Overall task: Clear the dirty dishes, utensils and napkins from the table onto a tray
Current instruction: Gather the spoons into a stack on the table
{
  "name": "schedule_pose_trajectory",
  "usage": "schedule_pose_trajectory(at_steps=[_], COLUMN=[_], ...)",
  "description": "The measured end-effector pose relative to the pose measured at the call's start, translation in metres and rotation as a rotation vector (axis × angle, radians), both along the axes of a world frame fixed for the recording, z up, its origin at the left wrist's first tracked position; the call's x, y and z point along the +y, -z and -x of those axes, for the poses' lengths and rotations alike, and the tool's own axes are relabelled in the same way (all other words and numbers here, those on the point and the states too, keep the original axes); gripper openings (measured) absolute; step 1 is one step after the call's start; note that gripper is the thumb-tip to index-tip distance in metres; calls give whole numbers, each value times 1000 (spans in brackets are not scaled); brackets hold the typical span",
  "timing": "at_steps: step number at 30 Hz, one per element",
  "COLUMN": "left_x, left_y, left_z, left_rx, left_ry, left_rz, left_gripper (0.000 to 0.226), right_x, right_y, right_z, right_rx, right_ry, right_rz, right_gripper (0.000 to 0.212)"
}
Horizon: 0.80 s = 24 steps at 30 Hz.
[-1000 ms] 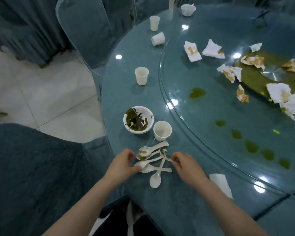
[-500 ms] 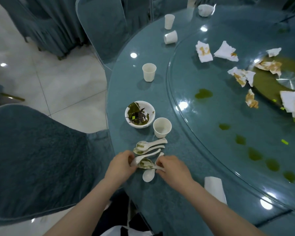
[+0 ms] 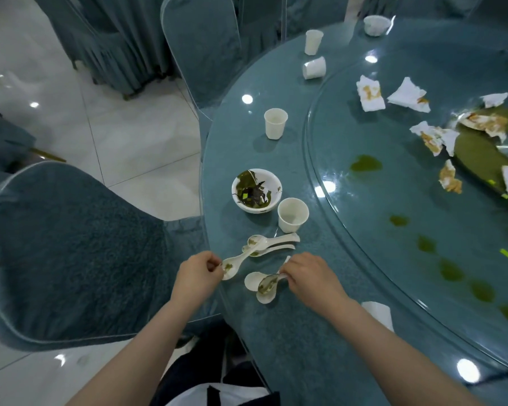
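Several white soup spoons lie near the edge of the round teal table [image 3: 305, 347]. My left hand [image 3: 198, 273] pinches the bowl end of one dirty spoon [image 3: 241, 259]. My right hand [image 3: 308, 273] grips the handles of a stack of spoons [image 3: 264, 284], the top one smeared green. Two more spoons [image 3: 276, 244] lie just beyond. A white bowl [image 3: 256, 190] with dark green leftovers and a white cup [image 3: 293, 215] stand behind them. A folded napkin [image 3: 377, 313] lies right of my right forearm.
More cups [image 3: 275, 123] [image 3: 314, 68] [image 3: 313, 41] and a small bowl [image 3: 377, 24] stand along the far rim. Soiled napkins [image 3: 370, 93] and green spills [image 3: 365, 164] cover the glass turntable [image 3: 393, 200]. Covered chairs [image 3: 71, 253] [image 3: 206, 48] stand at the left.
The view has shifted right. My left hand has pulled one spoon leftward, apart from the pile. My right hand has gathered other spoons into a stack near the table edge.
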<state>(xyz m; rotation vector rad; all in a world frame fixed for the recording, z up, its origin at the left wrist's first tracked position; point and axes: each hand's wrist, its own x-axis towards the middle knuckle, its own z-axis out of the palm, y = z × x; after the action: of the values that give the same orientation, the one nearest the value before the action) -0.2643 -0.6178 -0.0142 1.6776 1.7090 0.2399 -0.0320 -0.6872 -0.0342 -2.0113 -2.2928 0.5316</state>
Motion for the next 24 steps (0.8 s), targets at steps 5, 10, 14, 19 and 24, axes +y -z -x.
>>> schedule_pose_trajectory(at_steps=[5, 10, 14, 19, 24], left_x=[0, 0, 0, 1, 0], left_y=[-2, -3, -4, -6, -7], left_z=[10, 16, 17, 16, 14], left_rx=[-8, -29, -38, -57, -95], left_ry=[-38, -56, -60, -68, -66], left_rz=[-3, 25, 28, 41, 67], left_gripper=[12, 10, 8, 15, 13], right_x=[13, 14, 10, 7, 2], right_y=[-1, 0, 1, 7, 9], right_z=[-10, -6, -5, -10, -18], right_rx=[-89, -123, -131, -92, -43], right_ry=[-206, -285, -276, -202, -115], right_rz=[-43, -78, -108, -141, -96], right_gripper=[29, 28, 22, 16, 33])
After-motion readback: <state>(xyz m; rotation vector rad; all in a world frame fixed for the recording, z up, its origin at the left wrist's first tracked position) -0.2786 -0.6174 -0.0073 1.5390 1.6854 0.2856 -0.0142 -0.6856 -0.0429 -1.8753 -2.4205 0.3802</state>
